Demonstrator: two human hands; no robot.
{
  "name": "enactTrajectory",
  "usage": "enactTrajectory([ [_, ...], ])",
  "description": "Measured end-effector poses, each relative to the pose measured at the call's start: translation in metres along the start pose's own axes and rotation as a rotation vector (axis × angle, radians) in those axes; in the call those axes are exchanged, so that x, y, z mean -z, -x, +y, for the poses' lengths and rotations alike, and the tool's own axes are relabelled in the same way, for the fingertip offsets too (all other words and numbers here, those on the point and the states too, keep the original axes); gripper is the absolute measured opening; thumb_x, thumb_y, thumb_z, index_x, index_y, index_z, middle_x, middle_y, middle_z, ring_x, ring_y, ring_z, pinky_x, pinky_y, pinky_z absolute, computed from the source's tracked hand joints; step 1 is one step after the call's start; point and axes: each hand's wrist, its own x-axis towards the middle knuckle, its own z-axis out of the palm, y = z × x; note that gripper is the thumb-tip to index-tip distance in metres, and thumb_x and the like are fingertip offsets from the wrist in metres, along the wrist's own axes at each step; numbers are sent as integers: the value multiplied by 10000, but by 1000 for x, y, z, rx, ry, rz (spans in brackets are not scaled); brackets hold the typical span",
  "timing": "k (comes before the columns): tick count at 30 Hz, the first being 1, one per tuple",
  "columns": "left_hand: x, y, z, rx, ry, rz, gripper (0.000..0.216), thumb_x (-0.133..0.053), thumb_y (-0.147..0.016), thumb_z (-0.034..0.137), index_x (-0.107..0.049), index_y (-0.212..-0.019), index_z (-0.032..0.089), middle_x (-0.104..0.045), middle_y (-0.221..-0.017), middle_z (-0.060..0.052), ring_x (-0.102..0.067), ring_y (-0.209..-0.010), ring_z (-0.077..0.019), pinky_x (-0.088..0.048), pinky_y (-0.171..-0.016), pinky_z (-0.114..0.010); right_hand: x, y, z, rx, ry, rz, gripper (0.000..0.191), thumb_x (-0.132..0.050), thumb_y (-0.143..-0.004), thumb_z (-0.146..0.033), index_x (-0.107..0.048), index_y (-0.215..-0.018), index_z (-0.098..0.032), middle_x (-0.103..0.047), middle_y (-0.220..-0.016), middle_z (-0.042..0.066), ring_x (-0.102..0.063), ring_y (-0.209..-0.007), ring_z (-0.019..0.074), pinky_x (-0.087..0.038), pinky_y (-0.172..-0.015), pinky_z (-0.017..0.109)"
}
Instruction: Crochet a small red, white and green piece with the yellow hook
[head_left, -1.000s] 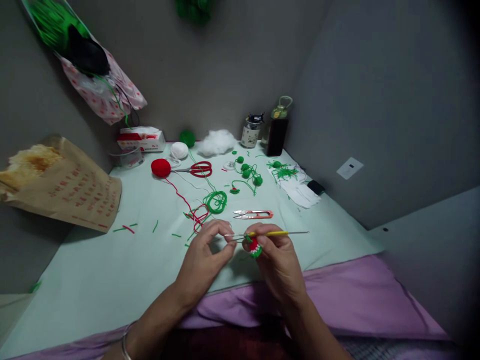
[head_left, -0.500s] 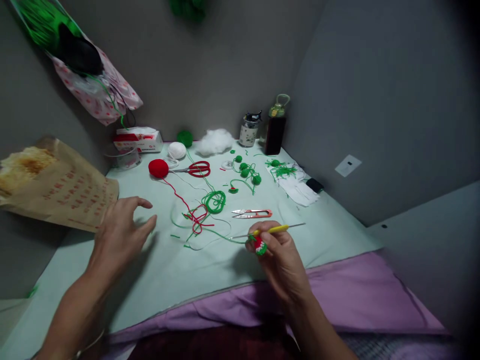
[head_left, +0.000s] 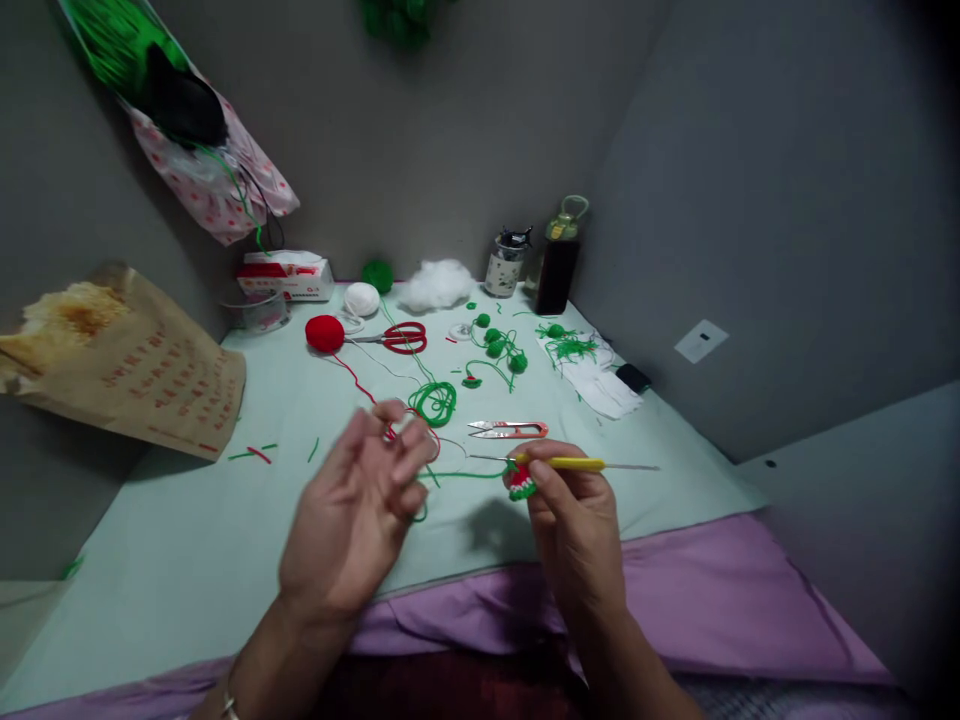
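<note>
My right hand (head_left: pixel 574 520) pinches a yellow-handled crochet hook (head_left: pixel 574 464) together with a small red, white and green crocheted piece (head_left: pixel 522 484). The hook's thin tip points left. A strand of green yarn (head_left: pixel 469 475) runs leftward from the piece toward my left hand (head_left: pixel 356 510). That hand is palm up, its fingers loosely curled and apart, slightly blurred; no clear grip on the strand shows. It partly covers the loose red yarn on the table. Just beyond lie a coil of green yarn (head_left: pixel 433 404) and orange-handled thread snips (head_left: pixel 508 430).
Red-handled scissors (head_left: pixel 405 338), a red yarn ball (head_left: pixel 325 334), a white yarn ball (head_left: pixel 361 299) and white stuffing (head_left: pixel 436 286) lie farther back. Small green balls (head_left: pixel 495 345) sit right of centre. A paper food bag (head_left: pixel 172 375) stands left, a dark bottle (head_left: pixel 556 270) at the back.
My left hand has moved right from beside the paper bag toward the green strand, turning palm up. The hook in my right hand has shifted slightly right and lies more level.
</note>
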Motion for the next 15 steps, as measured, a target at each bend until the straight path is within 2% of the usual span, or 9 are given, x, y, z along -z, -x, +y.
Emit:
enactTrajectory([
  [2,-3,3,9,-190,-5,36,348,-490,-1044,506,-749,-959,291,-701,-950,-30,-689,-857,-143,-648,-775,-274,-1,-1,5,-35,-7,26,135,-900,-740,-323,-820,-826,-256,-762,-859,14,-676,-814,162,-532,-740,282],
  [3,-3,4,9,-299,-79,29,444,-420,-1057,553,-764,-911,313,-735,-1012,-27,-706,-1024,-184,-627,-952,-380,-3,0,7,-49,-15,32,141,-902,-737,-327,-819,-827,-257,-762,-870,13,-678,-820,160,-534,-744,279],
  [5,3,3,1,-540,-361,-29,606,-330,-1065,592,-743,-716,318,-771,-1080,-5,-628,-1294,-253,-431,-1201,-533,-6,1,10,-58,-28,35,143,-903,-739,-331,-817,-827,-258,-759,-881,9,-681,-835,155,-535,-749,269],
  [8,21,-2,-17,-910,-997,-119,622,-350,-1061,579,-704,-636,294,-793,-1158,-13,-512,-1443,-312,-100,-1306,-610,-9,2,12,-59,-33,15,140,-900,-746,-328,-815,-829,-255,-757,-858,7,-687,-825,155,-540,-748,268],
  [10,33,-6,-26,-1002,-1359,-200,486,-467,-1052,448,-703,-662,281,-796,-1203,-37,-484,-1463,-334,11,-1288,-641,-10,2,11,-54,-28,9,140,-898,-751,-325,-812,-835,-253,-761,-860,9,-696,-828,162,-547,-761,281],
  [12,39,-9,-29,-1010,-1564,-169,291,-608,-986,336,-734,-730,274,-783,-1237,-60,-468,-1465,-361,51,-1263,-669,-10,1,11,-33,-14,30,139,-893,-757,-323,-809,-845,-255,-765,-881,13,-702,-860,173,-552,-790,297],
  [14,40,-10,-32,-922,-1558,-87,79,-703,-923,303,-779,-921,281,-757,-1253,-82,-485,-1430,-371,-67,-1255,-675,-9,-1,12,-4,15,60,131,-883,-769,-317,-810,-857,-255,-768,-912,19,-700,-897,181,-550,-823,309],
  [15,39,-9,-34,-837,-1487,-59,151,-731,-906,311,-774,-1049,288,-742,-1255,-88,-520,-1382,-362,-188,-1237,-653,-9,-1,13,7,31,65,121,-874,-779,-315,-812,-864,-255,-769,-927,22,-699,-908,184,-549,-834,314],
])
